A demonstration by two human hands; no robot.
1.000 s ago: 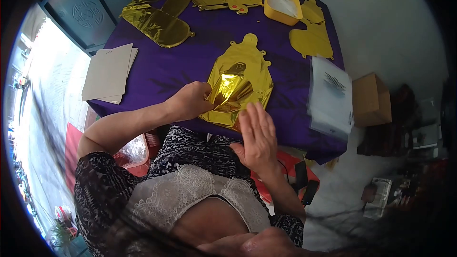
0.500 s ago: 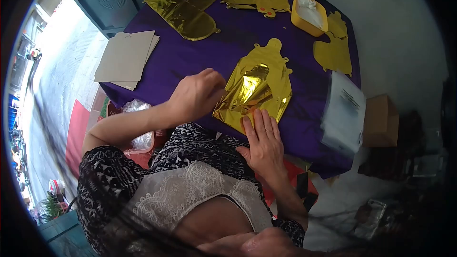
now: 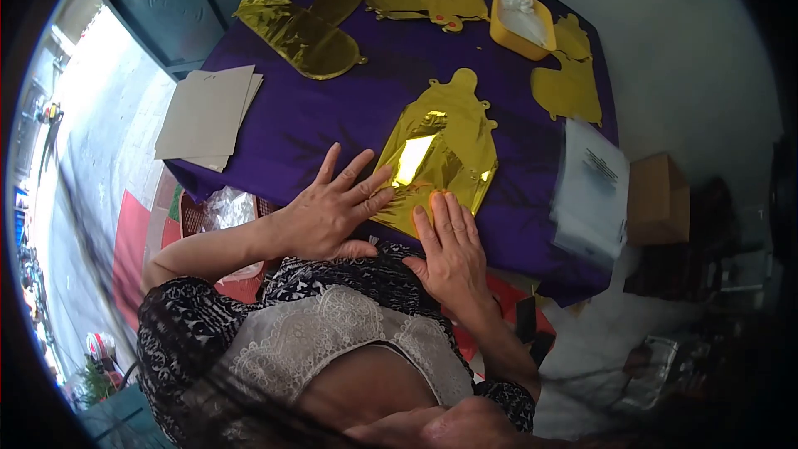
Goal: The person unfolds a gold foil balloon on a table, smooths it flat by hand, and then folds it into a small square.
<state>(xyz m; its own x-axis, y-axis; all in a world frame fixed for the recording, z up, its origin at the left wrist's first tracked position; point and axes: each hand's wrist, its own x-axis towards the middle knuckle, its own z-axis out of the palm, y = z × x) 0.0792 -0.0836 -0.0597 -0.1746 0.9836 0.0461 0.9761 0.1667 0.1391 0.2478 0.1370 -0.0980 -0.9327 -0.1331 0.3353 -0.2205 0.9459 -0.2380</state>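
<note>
Foil shape (image 3: 453, 141), gold and crinkled, lies near the front edge of the purple-covered surface (image 3: 291, 120), its rounded tab pointing away from the person. The step in hand looks like pressing it flat. The right hand (image 3: 451, 254) rests on its near end, 4 fingers extended and close together, thumb apart, pinching nothing. The left hand (image 3: 324, 214) is spread wide, palm down, its fingertips reaching the foil's near left side; whether they press or hover, I cannot tell. Bright creases run across the middle, so the next move seems to call for light, even pressure there, with the near end kept steady so the thin film doesn't slide or wrinkle.

As for containers, a yellow tub (image 3: 522, 46) toward the back holds soft white material (image 3: 524, 18). Below the left edge, a red basket (image 3: 193, 218) has crumpled clear plastic (image 3: 229, 209) inside. On the right, beyond the clear plastic sleeves (image 3: 590, 191), is 1 cardboard box (image 3: 658, 199); its contents are hidden. Other gold pieces (image 3: 320, 46) lie farther back.
</note>
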